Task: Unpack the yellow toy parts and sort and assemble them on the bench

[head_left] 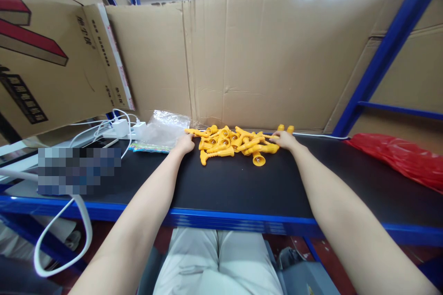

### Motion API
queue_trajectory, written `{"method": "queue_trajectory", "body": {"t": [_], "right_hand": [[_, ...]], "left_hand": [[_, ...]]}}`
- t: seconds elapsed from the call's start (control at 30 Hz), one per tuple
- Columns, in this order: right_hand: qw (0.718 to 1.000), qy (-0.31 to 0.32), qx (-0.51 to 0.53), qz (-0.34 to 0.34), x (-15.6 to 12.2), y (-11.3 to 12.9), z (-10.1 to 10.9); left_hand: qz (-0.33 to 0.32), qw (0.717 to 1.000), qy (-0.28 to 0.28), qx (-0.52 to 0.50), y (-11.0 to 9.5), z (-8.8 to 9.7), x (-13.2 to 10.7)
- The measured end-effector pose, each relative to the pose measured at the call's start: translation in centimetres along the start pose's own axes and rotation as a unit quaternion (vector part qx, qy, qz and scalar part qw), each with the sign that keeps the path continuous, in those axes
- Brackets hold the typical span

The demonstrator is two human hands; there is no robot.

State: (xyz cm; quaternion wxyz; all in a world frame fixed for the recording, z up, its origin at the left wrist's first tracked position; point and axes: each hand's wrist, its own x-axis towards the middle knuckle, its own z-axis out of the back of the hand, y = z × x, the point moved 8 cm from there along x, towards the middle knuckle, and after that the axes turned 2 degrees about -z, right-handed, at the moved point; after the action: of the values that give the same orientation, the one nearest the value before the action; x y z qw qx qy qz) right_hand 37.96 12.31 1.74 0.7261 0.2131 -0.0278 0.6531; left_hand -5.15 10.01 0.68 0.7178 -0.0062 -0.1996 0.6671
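Note:
A heap of yellow plastic pieces (226,142) lies on the black tabletop; several have a ridged handle, and some end in a flared cup with a shiny centre. At the heap's left end, my left hand (185,144) touches a yellow piece; its fingertips are hidden, so I cannot tell how far it is closed. On the right, my right hand (284,139) has its fingers closed around a yellow piece at the heap's edge. Two yellow ends (285,127) stick up just behind that hand.
A clear plastic bag (162,129) lies left of the heap, near white chargers (120,127) with cables. A red plastic bag (394,154) rests at the right. Cardboard (259,64) walls the back, and a blue edge (242,219) runs along the front.

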Motion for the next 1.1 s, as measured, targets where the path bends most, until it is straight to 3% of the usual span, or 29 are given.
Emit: {"method": "queue_trajectory", "body": {"t": [0.07,0.13,0.4,0.47,0.57,0.7,0.77,0.9,1.0,1.1], "right_hand": [[0.999,0.04,-0.002,-0.016,-0.1,0.0,-0.3],[0.999,0.039,0.002,-0.022,-0.2,0.1,0.0],[0.992,-0.111,0.053,0.008,-0.3,2.3,4.2],[0.987,-0.139,0.074,0.027,-0.7,3.7,5.3],[0.982,-0.153,0.089,0.074,-1.9,6.6,6.6],[0.974,-0.145,0.074,0.158,-4.5,11.1,7.9],[0.968,-0.14,0.054,0.202,-6.0,13.3,8.3],[0.94,-0.145,0.008,0.308,-8.8,17.2,8.7],[0.914,-0.155,-0.026,0.374,-10.6,19.4,8.5],[0.897,-0.16,-0.045,0.411,-11.9,20.7,8.0]], "left_hand": [[-0.013,1.0,-0.008,0.012,-0.2,0.0,0.0],[-0.025,0.999,-0.015,0.022,-0.4,0.0,0.1],[-0.025,0.999,-0.04,-0.004,-0.4,-0.1,0.3],[-0.02,0.996,-0.077,-0.029,-0.6,0.7,0.2],[-0.034,0.98,-0.183,-0.072,-1.5,3.1,-0.4],[-0.137,0.939,-0.288,-0.127,-5.2,6.9,-2.7],[-0.207,0.925,-0.283,-0.147,-7.8,8.1,-4.1],[-0.274,0.935,-0.2,-0.107,-11.9,8.1,-6.4],[-0.267,0.948,-0.152,-0.082,-12.9,7.2,-6.9],[-0.262,0.951,-0.149,-0.073,-12.9,7.0,-6.8]]}}
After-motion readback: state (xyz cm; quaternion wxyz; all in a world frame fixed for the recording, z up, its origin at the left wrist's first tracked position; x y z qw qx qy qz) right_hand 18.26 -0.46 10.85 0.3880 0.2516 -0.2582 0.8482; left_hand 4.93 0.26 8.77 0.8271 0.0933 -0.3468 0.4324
